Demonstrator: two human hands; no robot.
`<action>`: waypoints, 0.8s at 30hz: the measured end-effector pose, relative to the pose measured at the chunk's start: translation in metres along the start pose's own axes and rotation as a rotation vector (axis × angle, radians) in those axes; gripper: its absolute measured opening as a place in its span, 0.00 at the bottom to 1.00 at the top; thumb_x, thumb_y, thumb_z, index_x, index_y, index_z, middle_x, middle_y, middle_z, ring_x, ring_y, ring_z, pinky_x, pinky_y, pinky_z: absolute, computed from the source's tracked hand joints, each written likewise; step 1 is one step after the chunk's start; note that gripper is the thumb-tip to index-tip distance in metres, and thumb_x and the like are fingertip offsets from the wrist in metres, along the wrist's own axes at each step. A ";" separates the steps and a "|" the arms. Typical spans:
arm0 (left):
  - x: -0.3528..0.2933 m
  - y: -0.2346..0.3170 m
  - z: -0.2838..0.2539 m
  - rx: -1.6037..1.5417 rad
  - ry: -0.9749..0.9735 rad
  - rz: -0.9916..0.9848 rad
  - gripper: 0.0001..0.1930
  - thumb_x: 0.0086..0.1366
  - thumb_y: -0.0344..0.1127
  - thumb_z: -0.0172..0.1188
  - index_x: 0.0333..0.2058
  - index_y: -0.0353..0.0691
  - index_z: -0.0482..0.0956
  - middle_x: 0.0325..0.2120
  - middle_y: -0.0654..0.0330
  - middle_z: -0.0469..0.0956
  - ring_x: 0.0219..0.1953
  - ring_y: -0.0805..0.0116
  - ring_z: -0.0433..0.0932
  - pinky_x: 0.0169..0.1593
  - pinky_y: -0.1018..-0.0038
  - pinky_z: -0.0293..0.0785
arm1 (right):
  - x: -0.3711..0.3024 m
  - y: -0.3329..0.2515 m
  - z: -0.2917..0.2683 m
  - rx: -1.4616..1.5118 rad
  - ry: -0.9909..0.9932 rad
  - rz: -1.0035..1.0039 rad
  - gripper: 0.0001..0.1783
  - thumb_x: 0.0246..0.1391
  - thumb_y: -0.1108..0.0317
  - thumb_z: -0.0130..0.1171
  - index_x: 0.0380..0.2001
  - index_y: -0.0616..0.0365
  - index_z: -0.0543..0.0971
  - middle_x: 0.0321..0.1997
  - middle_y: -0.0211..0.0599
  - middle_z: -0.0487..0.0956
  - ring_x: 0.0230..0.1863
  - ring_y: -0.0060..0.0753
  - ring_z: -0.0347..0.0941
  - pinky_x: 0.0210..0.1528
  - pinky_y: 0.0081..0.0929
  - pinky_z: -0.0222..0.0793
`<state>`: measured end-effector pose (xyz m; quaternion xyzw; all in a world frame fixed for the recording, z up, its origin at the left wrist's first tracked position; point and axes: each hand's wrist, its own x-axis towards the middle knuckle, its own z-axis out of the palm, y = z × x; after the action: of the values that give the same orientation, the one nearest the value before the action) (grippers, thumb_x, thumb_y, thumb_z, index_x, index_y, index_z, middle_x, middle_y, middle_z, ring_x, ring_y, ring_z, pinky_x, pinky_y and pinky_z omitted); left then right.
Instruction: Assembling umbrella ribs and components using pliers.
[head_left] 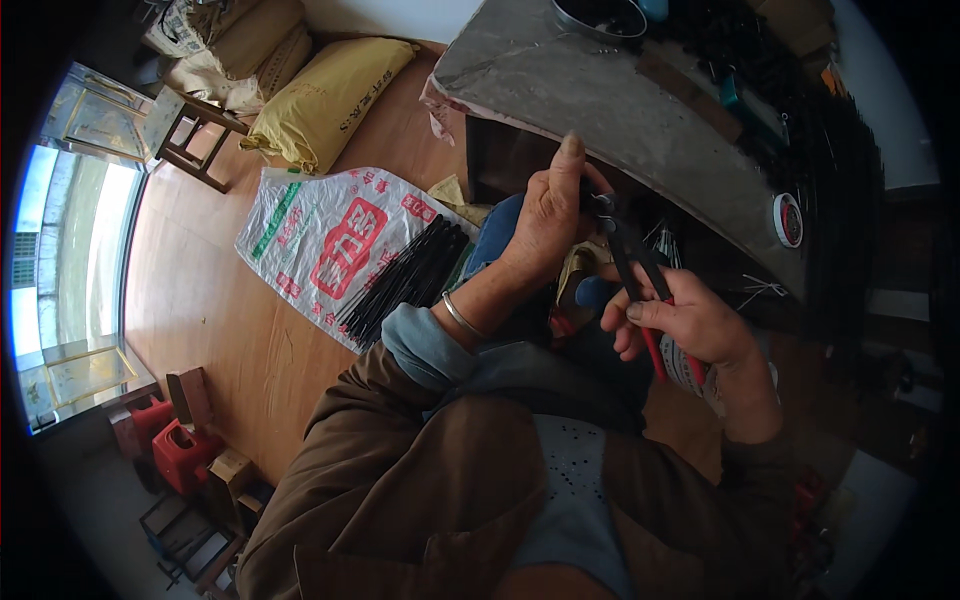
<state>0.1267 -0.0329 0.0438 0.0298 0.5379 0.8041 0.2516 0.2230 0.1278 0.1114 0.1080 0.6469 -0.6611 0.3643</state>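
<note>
My right hand [700, 320] is wrapped around the red handles of a pair of long black pliers [622, 245], whose legs stand apart. Their jaws reach up to my left hand [555, 210], which is curled with its thumb sticking up. Whatever its fingers grip beside the jaws is hidden in shadow. A silver bangle [460, 314] circles my left wrist. Left of my left forearm, a bundle of thin black rods [405, 285] lies on a flattened white woven sack [300, 235] with red and green print.
A grey tabletop [560, 95] rises ahead, bearing a metal bowl [600, 18], a small round tin [788, 220] and dark clutter at right. Far left are a full yellow sack [335, 100] and a wooden stool [190, 135]. Red plastic containers [185, 450] stand at lower left.
</note>
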 end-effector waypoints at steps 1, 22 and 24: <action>0.000 -0.001 0.001 0.019 -0.009 0.007 0.37 0.68 0.69 0.34 0.25 0.38 0.74 0.13 0.67 0.64 0.14 0.79 0.58 0.19 0.80 0.52 | -0.002 -0.002 0.000 0.002 0.000 0.025 0.21 0.60 0.72 0.49 0.56 0.66 0.65 0.38 0.41 0.78 0.32 0.26 0.76 0.35 0.23 0.77; 0.002 -0.007 0.014 0.127 -0.040 0.044 0.35 0.70 0.63 0.34 0.22 0.37 0.74 0.12 0.66 0.63 0.13 0.78 0.58 0.19 0.79 0.52 | -0.028 -0.022 -0.005 -0.263 0.163 0.154 0.14 0.64 0.65 0.50 0.47 0.63 0.71 0.23 0.28 0.73 0.21 0.17 0.70 0.25 0.19 0.70; -0.001 -0.006 0.017 0.092 -0.063 0.013 0.34 0.70 0.64 0.35 0.23 0.38 0.73 0.11 0.67 0.61 0.13 0.78 0.57 0.19 0.79 0.51 | -0.032 -0.035 -0.010 -0.314 0.151 0.204 0.13 0.64 0.66 0.50 0.46 0.63 0.71 0.22 0.27 0.72 0.19 0.16 0.69 0.23 0.18 0.69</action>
<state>0.1347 -0.0173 0.0457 0.0700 0.5661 0.7786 0.2615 0.2212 0.1448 0.1568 0.1639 0.7534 -0.5018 0.3922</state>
